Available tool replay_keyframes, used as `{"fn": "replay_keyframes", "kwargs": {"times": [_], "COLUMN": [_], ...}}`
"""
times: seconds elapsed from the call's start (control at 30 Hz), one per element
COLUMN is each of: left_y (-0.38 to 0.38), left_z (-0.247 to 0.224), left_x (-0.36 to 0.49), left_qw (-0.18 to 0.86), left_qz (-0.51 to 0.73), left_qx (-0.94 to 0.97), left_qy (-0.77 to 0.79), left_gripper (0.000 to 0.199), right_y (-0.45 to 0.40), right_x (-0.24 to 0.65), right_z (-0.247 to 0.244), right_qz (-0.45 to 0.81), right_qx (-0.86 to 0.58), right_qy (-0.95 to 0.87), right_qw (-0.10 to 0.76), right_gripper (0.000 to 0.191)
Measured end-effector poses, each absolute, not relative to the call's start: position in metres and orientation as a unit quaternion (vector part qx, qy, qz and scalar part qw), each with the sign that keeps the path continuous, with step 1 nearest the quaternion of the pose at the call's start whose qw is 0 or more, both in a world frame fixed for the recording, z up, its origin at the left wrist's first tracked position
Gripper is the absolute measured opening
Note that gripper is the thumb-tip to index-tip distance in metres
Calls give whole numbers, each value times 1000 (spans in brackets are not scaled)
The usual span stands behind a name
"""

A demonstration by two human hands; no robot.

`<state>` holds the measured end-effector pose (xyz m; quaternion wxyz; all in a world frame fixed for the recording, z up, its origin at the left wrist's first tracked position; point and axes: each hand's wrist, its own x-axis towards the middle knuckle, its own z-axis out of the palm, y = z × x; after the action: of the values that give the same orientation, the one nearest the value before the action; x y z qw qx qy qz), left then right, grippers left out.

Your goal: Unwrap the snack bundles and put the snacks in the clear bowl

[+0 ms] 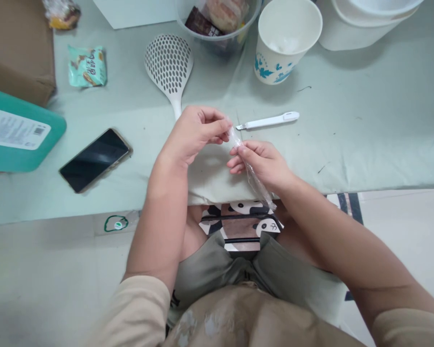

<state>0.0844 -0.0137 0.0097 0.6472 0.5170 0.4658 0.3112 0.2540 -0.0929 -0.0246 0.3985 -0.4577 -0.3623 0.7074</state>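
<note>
A long, narrow piece of clear plastic wrapper (256, 180) stretches between my two hands over the table's front edge. The fingertips of my left hand (204, 129) pinch its upper end. Lower down, my right hand (260, 159) grips it between thumb and fingers, and the loose end hangs toward my lap. Just beyond my hands lies a white utility knife (269, 121), its small blade tip pointing left. A light grey slotted skimmer (169, 65) rests behind my left hand, which hides the end of its handle.
On the green tablecloth (369, 144) are a phone (95, 160), a turquoise snack packet (87, 66) and a teal container (21, 130). A cardboard box (18, 48) is at left. Farther back stand a clear tub (217, 36) of snacks, a paper cup (285, 43) and white containers (361, 29).
</note>
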Motion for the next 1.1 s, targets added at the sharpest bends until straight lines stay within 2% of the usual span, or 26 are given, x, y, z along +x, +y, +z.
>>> {"fn": "replay_keyframes", "kwargs": {"times": [0.23, 0.4, 0.6, 0.77, 0.93, 1.1], "left_y": [-14, -15, -9, -2, 3, 5], "left_z": [9, 11, 4, 2, 2, 6], "left_x": [87, 86, 85, 74, 65, 60], "left_qw": [644, 682, 642, 617, 591, 588], "left_qz": [334, 265, 383, 424, 455, 473], "left_qx": [497, 520, 478, 458, 457, 430], "left_qy": [476, 441, 462, 479, 485, 496], "left_gripper": [21, 16, 15, 17, 23, 42], "right_y": [-92, -93, -94, -95, -95, -96], "right_x": [253, 253, 254, 256, 258, 259], "right_z": [-22, -25, -27, -27, -27, -26], "right_qz": [709, 713, 725, 732, 740, 742], "right_qx": [-463, -453, -449, -452, -450, -450], "right_qy": [-351, -347, -346, -353, -354, -361], "right_qw": [401, 407, 392, 368, 353, 341], "right_gripper": [59, 62, 64, 66, 62, 61]}}
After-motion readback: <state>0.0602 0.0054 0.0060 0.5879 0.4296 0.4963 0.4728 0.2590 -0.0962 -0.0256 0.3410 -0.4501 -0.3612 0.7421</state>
